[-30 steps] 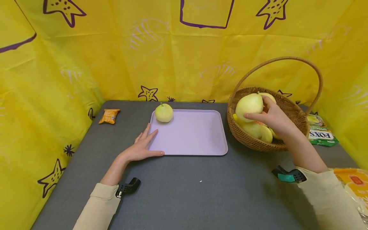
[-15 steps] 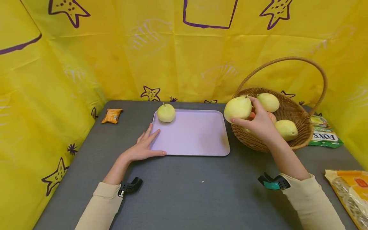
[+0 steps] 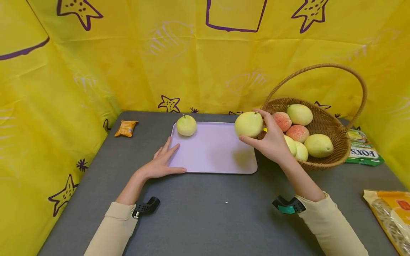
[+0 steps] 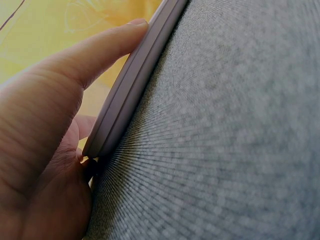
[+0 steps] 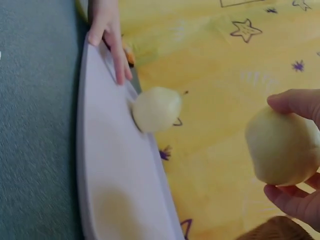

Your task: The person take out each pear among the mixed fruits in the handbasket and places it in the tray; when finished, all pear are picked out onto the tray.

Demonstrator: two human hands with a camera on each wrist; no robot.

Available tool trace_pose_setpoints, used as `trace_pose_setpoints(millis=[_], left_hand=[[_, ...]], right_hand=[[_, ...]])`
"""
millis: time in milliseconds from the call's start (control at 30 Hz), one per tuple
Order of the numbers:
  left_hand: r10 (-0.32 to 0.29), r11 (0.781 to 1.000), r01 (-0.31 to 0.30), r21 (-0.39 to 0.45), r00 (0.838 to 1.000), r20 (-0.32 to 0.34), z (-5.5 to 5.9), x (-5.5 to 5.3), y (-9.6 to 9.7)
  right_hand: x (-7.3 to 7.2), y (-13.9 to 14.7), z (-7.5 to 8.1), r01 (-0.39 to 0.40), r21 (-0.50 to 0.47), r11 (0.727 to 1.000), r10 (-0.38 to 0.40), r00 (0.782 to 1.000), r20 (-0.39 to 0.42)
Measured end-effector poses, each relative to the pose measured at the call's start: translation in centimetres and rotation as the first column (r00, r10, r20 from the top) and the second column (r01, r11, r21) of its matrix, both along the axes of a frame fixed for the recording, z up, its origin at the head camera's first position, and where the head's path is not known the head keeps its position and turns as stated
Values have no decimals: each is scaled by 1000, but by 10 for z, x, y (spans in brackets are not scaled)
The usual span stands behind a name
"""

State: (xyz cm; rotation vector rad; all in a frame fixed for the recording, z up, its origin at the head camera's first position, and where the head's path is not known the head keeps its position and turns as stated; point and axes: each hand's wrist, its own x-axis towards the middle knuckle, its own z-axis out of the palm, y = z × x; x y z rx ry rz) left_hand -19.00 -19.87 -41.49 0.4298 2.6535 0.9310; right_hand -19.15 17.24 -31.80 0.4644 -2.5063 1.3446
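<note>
My right hand (image 3: pixel 272 142) holds a round, pale yellow-green pear (image 3: pixel 248 124) between thumb and fingers, above the right end of a lilac tray (image 3: pixel 211 153). In the right wrist view the held pear (image 5: pixel 282 147) is apart from the tray, whose surface carries a shadow. A second pear (image 3: pixel 186 125) sits at the tray's back left corner. My left hand (image 3: pixel 160 163) rests on the tray's left edge with fingers spread. The left wrist view shows its thumb (image 4: pixel 100 52) lying along the tray rim (image 4: pixel 132 85).
A wicker basket (image 3: pixel 339 133) with a tall handle stands right of the tray. Inside are peaches (image 3: pixel 298 133) and several pale fruits (image 3: pixel 318 145). Behind it lies a green FOX'S packet (image 3: pixel 363 153). An orange packet (image 3: pixel 126 128) is at the back left, a yellow bag (image 3: pixel 392 217) at the front right.
My right hand has carried the pear leftward out of the basket to over the tray's right end, uncovering the peaches. My left hand has stayed on the tray's edge.
</note>
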Motion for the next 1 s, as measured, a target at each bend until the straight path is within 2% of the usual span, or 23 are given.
trace_pose_setpoints(millis=[133, 433, 833, 1000], left_hand=[[-2, 1000, 2, 0, 1000, -5, -1, -1, 1], [6, 1000, -6, -2, 1000, 5, -2, -1, 0], [14, 1000, -14, -10, 1000, 8, -1, -1, 0], [16, 1000, -16, -11, 1000, 9, 0, -1, 1]], right_hand=[[-4, -9, -8, -10, 8, 1000, 10, 1000, -4], [-19, -27, -27, -47, -27, 999, 49, 994, 99], [-43, -50, -58, -36, -54, 998, 43, 990, 138], [-55, -59, -68, -49, -48, 998, 54, 992, 116]])
